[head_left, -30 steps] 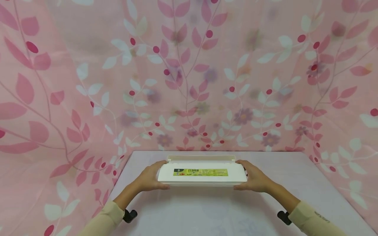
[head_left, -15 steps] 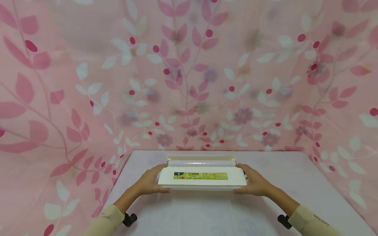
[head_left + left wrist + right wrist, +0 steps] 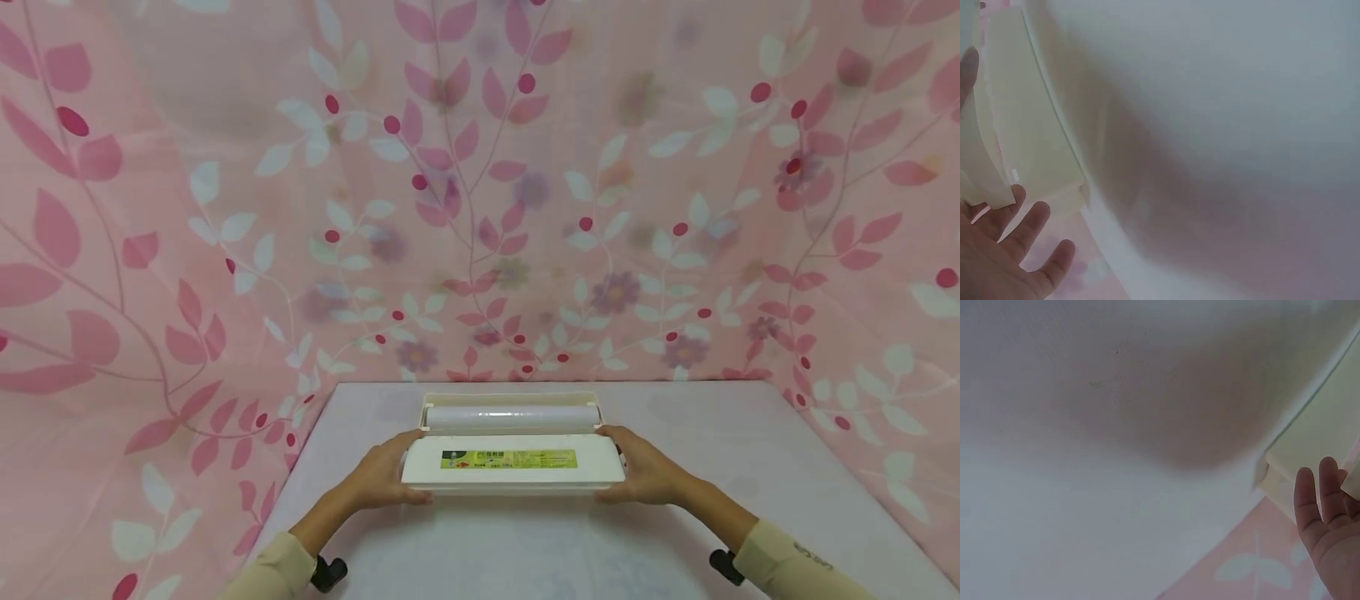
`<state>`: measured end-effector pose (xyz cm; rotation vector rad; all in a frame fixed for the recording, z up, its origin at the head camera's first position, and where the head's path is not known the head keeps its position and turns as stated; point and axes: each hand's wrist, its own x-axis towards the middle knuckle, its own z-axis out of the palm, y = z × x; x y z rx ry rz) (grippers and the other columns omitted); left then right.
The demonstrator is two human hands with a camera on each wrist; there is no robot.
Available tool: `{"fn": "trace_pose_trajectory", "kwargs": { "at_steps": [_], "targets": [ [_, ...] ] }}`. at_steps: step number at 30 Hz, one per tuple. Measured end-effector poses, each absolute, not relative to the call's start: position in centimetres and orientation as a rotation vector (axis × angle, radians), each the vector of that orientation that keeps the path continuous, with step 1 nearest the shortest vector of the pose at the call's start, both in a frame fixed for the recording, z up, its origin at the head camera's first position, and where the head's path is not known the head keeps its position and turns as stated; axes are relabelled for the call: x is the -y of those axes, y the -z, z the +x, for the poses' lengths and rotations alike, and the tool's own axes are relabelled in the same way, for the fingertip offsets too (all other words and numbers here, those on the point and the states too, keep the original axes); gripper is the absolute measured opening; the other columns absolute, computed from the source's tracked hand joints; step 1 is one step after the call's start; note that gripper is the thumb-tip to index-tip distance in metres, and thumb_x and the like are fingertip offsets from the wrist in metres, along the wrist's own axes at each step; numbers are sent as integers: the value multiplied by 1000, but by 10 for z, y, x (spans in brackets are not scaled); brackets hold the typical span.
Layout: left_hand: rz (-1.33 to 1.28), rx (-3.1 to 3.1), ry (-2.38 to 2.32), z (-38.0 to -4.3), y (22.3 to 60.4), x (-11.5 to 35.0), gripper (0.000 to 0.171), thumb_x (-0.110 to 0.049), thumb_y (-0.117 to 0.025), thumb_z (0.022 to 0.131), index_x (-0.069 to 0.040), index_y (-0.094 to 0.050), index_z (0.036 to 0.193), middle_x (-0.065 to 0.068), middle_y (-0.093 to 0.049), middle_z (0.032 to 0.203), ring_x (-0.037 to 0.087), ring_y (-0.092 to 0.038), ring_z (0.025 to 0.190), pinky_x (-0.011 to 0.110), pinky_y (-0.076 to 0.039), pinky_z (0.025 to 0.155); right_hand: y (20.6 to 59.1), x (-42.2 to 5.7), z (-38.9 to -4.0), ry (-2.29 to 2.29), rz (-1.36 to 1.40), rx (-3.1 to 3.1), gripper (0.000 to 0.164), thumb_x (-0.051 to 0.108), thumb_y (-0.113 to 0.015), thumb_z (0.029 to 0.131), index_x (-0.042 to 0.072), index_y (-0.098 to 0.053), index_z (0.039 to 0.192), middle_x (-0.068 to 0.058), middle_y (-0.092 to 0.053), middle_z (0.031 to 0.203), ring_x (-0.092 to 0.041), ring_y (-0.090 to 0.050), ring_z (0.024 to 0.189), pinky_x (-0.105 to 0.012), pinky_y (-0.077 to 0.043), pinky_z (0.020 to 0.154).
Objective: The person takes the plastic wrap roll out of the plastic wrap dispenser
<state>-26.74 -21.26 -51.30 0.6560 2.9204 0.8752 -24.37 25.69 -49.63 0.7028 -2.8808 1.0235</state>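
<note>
A white cover (image 3: 513, 476) with a green and yellow label (image 3: 540, 459) spans the space between both hands. My left hand (image 3: 381, 473) grips its left end, thumb at the near edge; my right hand (image 3: 647, 468) grips the right end the same way. Behind the cover, a roll of cling film (image 3: 510, 416) shows inside a cream dispenser box (image 3: 510, 398). In the left wrist view, fingertips curl at the cover's edge (image 3: 979, 162) beside the box (image 3: 1032, 112). The right wrist view shows fingers near a box corner (image 3: 1319, 425). The cover hides the box's front.
A table with a pale cloth (image 3: 510, 554) lies under the box, which stands near its far edge. Pink leaf-patterned curtain (image 3: 480, 192) encloses the back and sides. Small black devices (image 3: 327, 573) sit at both wrists.
Both hands have drawn the cover nearer to me, lower in the head view. More of the cling film roll and the box's far part now show behind it.
</note>
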Motion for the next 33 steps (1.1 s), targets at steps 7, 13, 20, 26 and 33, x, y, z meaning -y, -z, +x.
{"fn": "trace_pose_trajectory", "kwargs": {
  "at_steps": [7, 13, 20, 26, 33],
  "targets": [
    [623, -2867, -957, -268, 521, 215, 113, -55, -92, 55, -15, -42, 148, 5, -55, 142, 27, -54, 124, 60, -42, 102, 501, -257, -240, -1128, 754, 2889, 102, 41, -93, 64, 1, -40, 141, -8, -55, 125, -15, -55, 99, -25, -50, 76],
    [663, -2889, -904, -269, 532, 218, 116, -60, -91, 53, -13, -42, 146, 6, -57, 139, 25, -57, 121, 54, -45, 101, 508, -259, -242, -1156, 837, 2892, 97, 37, -92, 65, 1, -40, 139, -7, -55, 120, -14, -55, 99, -24, -51, 76],
    [728, -2867, -853, -267, 543, 219, 113, -66, -88, 53, -11, -45, 142, 3, -59, 133, 20, -57, 115, 50, -47, 97, 525, -261, -244, -1144, 922, 2883, 97, 39, -93, 64, -1, -42, 136, -7, -57, 119, -10, -58, 100, -24, -51, 81],
    [772, -2861, -831, -269, 544, 219, 110, -60, -90, 53, -8, -46, 139, 6, -59, 130, 23, -57, 113, 52, -46, 93, 534, -264, -245, -1129, 926, 2870, 99, 42, -93, 63, -2, -41, 136, -8, -56, 119, -11, -58, 100, -24, -51, 80],
    [816, -2893, -716, -270, 542, 217, 110, -68, -87, 52, -9, -49, 137, 3, -62, 125, 22, -58, 109, 47, -45, 85, 537, -262, -245, -916, 929, 2849, 96, 53, -91, 60, 2, -49, 130, -2, -55, 117, -10, -53, 103, -25, -48, 87]
  ]
}}
